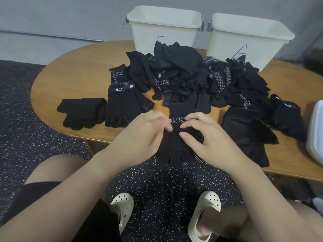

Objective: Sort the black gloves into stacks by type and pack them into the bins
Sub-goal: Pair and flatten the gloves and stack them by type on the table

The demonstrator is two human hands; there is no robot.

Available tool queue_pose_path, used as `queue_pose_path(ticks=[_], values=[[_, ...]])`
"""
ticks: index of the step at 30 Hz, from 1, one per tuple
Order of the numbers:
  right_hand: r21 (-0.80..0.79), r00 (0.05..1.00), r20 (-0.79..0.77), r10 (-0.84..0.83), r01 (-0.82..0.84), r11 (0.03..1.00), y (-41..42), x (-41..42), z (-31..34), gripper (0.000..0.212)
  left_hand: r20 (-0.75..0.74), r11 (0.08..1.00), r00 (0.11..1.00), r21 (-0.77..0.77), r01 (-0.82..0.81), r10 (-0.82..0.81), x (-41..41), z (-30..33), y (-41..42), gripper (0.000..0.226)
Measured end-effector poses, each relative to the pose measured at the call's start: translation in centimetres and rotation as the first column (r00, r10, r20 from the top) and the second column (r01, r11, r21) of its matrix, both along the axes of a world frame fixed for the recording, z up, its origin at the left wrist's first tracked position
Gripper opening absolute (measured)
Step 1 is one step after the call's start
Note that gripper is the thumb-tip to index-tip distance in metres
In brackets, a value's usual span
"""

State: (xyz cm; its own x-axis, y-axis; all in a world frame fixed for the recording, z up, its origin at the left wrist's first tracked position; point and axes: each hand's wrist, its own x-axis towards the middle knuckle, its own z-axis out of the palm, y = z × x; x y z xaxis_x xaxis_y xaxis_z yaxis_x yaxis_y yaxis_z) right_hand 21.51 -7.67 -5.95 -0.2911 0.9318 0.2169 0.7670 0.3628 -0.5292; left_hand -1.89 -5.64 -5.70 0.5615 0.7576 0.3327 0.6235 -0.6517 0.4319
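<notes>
Both hands, left (141, 135) and right (201, 138), fingers curled, grip pinching a dotted fingerless glove (176, 144) at the bench (73, 74) edge.

Black shorts (97, 222), cream perforated clogs (122, 205), bare forearms.

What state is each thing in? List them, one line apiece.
Left hand: fingers curled, pinching the dotted glove.
Right hand: fingers curled, pinching the same glove.
Dotted glove: held at the table edge.
Glove pile: unsorted heap.
5.11 glove: lying flat.
Left bin: upright, open.
Bin marked A: upright, open.
</notes>
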Motion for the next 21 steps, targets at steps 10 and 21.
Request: queue_pose_path(ticks=[10,21], values=[[-0.178,0.914,0.398,0.082,-0.011,0.984,-1.4,-1.6,-1.3,0.079,-0.336,0.999,0.942,-0.033,-0.035,0.021,1.0,-2.9,-1.8,0.068],[-0.158,0.905,0.424,-0.02,0.096,0.983,-1.8,-1.0,-1.1,0.096,-0.357,0.996,0.931,0.063,-0.055,0.074,0.4,-1.6,-2.1,0.071]])
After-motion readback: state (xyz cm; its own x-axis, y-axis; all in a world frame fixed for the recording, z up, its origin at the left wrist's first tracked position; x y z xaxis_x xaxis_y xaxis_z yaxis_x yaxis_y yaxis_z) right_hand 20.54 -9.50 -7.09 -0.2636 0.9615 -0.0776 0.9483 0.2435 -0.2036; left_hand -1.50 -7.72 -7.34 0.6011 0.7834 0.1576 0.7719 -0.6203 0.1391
